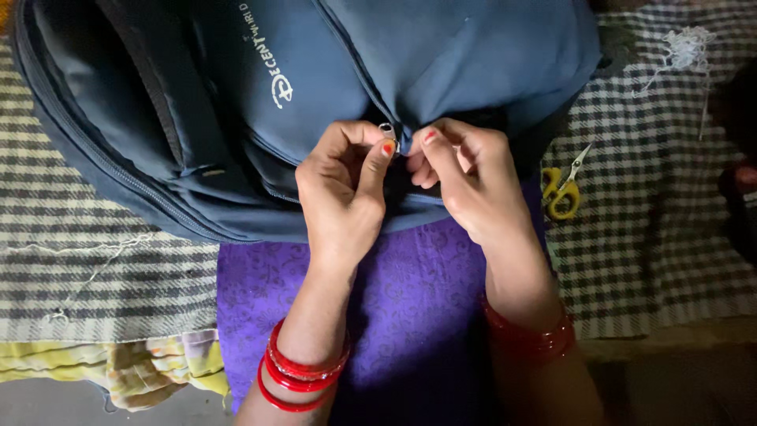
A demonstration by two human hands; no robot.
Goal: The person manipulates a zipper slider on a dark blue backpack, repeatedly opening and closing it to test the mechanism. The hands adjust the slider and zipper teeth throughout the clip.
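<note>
Working at the zip of the blue backpack (pixel 315 95), lying across the far half of the checked cloth (pixel 654 237); left hand (pixel 343 189) fingers pinched on the metal zip slider (pixel 387 129), right hand (pixel 465 177) fingers clamped on fabric just right of it; probably seating the slider, calling for a steady pull along the teeth; yellow scissors (pixel 561 193) lying near right.
</note>
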